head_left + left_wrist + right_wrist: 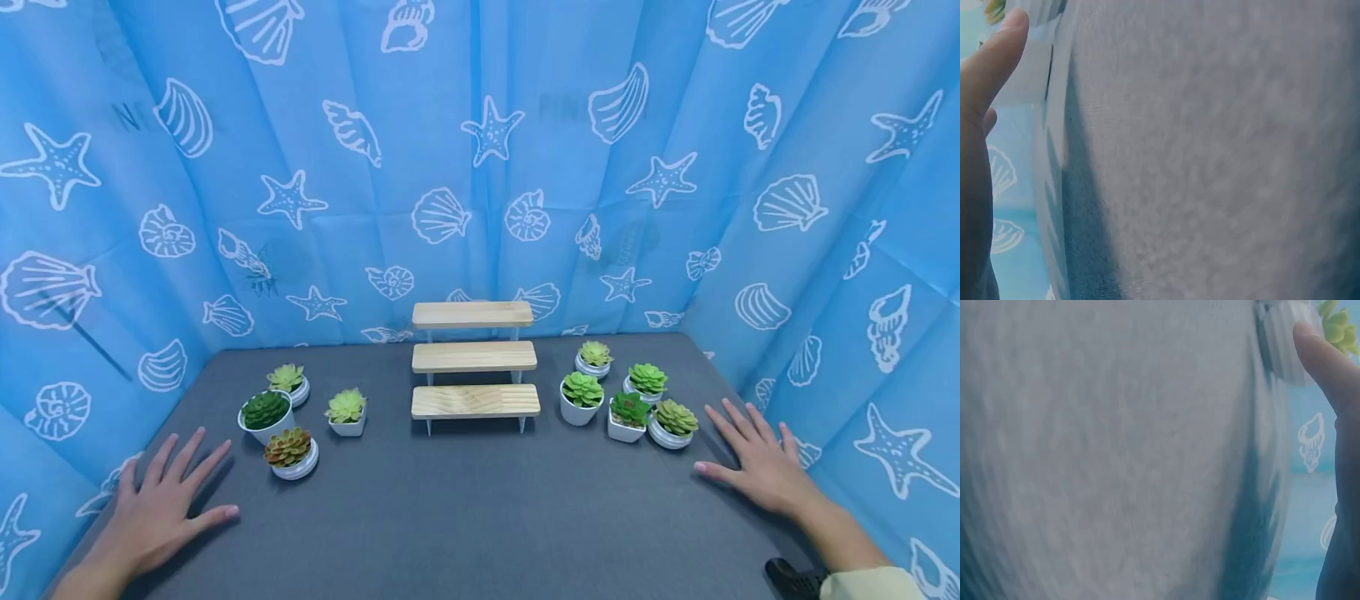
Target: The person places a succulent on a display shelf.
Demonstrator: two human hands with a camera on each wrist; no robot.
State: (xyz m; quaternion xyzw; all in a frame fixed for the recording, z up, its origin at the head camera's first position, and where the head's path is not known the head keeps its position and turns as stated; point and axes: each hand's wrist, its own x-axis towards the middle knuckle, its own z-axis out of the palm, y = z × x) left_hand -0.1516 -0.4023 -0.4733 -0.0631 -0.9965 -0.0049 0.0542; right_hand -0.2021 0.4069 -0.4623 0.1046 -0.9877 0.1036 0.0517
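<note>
My left hand (161, 508) lies spread at the left side of the dark table, holding nothing. Closest to it are a dark green succulent in a white pot (266, 421) and a reddish-orange succulent (288, 450) in a low white pot. On the opposite side my right hand (765, 471) is spread too, with no object in it. A yellow-green succulent (674, 419) in a round white pot sits just left of its fingers. Each wrist view shows mostly table surface, with the left thumb (991, 69) and right thumb (1329, 362) extended at the edges.
A three-step wooden stand (476, 402) is at the back centre. Left of it is a light green succulent (347, 407), with another (286, 377) farther back. Several potted succulents, one bright green (582, 390), cluster at right. A blue shell-print curtain (480, 192) surrounds the table (465, 508).
</note>
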